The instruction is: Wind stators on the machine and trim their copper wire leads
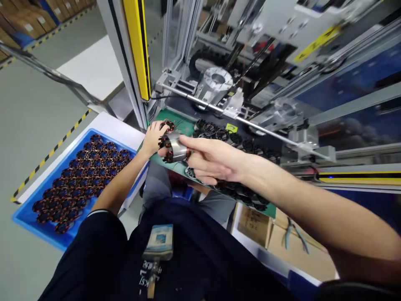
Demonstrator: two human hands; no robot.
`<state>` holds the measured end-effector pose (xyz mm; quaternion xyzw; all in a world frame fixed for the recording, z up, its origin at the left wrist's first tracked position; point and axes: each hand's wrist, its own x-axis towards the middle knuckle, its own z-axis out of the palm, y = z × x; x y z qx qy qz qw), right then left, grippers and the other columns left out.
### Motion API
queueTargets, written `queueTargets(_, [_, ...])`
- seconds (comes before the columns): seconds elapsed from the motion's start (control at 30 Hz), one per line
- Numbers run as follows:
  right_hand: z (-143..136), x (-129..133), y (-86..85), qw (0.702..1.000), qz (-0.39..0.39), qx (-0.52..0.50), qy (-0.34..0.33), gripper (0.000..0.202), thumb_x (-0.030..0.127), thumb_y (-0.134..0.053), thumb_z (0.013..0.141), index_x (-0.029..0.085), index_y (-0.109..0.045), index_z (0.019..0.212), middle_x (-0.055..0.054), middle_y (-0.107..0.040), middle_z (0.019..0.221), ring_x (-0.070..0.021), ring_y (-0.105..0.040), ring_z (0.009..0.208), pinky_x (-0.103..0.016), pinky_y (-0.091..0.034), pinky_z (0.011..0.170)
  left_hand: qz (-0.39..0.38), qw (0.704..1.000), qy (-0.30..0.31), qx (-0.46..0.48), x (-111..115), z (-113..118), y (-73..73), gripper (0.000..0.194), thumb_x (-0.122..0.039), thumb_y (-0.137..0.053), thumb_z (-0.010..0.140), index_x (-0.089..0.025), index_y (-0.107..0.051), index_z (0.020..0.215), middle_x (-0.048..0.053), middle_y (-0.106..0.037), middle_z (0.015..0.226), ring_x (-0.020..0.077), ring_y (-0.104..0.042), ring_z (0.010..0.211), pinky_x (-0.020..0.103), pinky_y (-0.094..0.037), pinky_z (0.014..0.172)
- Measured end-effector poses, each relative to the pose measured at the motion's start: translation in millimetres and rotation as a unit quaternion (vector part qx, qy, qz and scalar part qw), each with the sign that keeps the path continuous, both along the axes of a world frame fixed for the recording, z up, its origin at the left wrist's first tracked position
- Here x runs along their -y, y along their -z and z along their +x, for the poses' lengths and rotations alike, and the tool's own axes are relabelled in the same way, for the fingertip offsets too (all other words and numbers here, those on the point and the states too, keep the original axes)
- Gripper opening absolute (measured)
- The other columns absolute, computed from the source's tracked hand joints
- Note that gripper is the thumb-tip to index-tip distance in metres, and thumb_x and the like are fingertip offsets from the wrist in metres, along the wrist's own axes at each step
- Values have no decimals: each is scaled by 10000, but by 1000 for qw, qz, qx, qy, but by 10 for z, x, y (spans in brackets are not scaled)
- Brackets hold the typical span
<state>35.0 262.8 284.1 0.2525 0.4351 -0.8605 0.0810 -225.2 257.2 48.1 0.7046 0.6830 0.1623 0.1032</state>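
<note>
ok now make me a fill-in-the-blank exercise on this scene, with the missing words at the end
The tray of rings at the person's left is coloured ____. The silver-sided part is held in the person's ____ hand. The pliers lie on brown ____. The work surface under the rows of black parts is coloured ____.

Missing words: blue; right; cardboard; green

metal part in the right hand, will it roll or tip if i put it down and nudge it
The metal part in the right hand would probably roll if laid on its curved side, since its band looks round and smooth. It is likely stiff, as the band keeps its shape in the grip. The thin black prongs might snag or snap if pushed.
</note>
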Motion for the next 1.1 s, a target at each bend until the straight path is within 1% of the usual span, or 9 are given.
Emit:
queueTargets(0.13, [174,228,-245,997,-40,-32,52,514,695,-687,1175,234,-880,1056,137,-332,392,-118,-270,313,-238,-432,398,-6,1000,-1,-2,-44,6,-32,451,-385,-563,1272,-116,-688,1611,218,-586,1743,363,-497,1675,498,-426,1356])
queueTargets(0.27, [252,230,-158,993,-58,-46,89,671,674,-717,1170,258,-660,647,112,-257,370,-103,-264,317,-238,-478,423,23,1000,-19,-3,-49,39,-24,340,-347,-738,1194,-186,-770,1492,225,-660,1677,434,-581,1633,554,-509,1308])
queueTargets(0.37, [279,199,-117,991,-78,-61,91,758,636,-669,1207,274,-523,558,98,-228,374,-97,-271,324,-230,-513,445,46,999,-25,2,-61,47,33,312,-341,-773,1177,-220,-778,1465,204,-690,1643,421,-605,1603,552,-527,1299])
queueTargets(0.53, [243,154,-231,996,-34,-49,58,642,658,-647,1204,231,-733,732,114,-257,375,-97,-235,318,-231,-432,402,48,998,-27,13,-101,29,114,342,-353,-809,1168,-193,-770,1468,190,-688,1658,371,-587,1571,523,-517,1302])
queueTargets(0.7, [27,-79,-78,978,206,18,-12,485,642,-697,1157,181,-849,1156,120,-435,426,-105,-268,337,-264,-374,427,37,999,-20,12,-105,28,111,406,-358,-796,1143,-156,-768,1495,225,-690,1630,429,-595,1552,568,-526,1294])
queueTargets(0.8, [-232,-299,217,869,459,108,-152,381,516,-673,1190,178,-847,1155,19,-655,578,-154,-579,498,-286,-478,581,47,999,-12,13,-75,30,96,394,-331,-684,1173,-175,-751,1529,244,-667,1654,474,-587,1563,641,-531,1297])
queueTargets(0.93, [-619,-535,627,601,691,261,-304,352,407,-687,1170,125,-891,1227,-228,-893,1144,-385,-867,1141,-426,-632,938,50,999,-9,16,-53,22,108,443,-396,-635,1173,-199,-742,1554,257,-653,1659,504,-574,1576,692,-535,1295])
queueTargets(1.0, [-751,-628,805,545,710,305,-324,434,410,-656,1171,101,-874,1386,-283,-871,1358,-455,-839,1332,-483,-647,1044,52,998,-12,15,-54,19,123,451,-376,-649,1146,-193,-744,1547,260,-645,1659,511,-566,1589,696,-533,1299])
queueTargets(1.1, [-837,-739,1013,516,725,337,-306,485,387,-642,1164,87,-842,1489,-305,-844,1445,-464,-819,1403,-497,-643,1110,59,998,-13,13,-59,22,134,447,-372,-656,1129,-187,-753,1524,256,-653,1631,513,-575,1576,689,-539,1299])
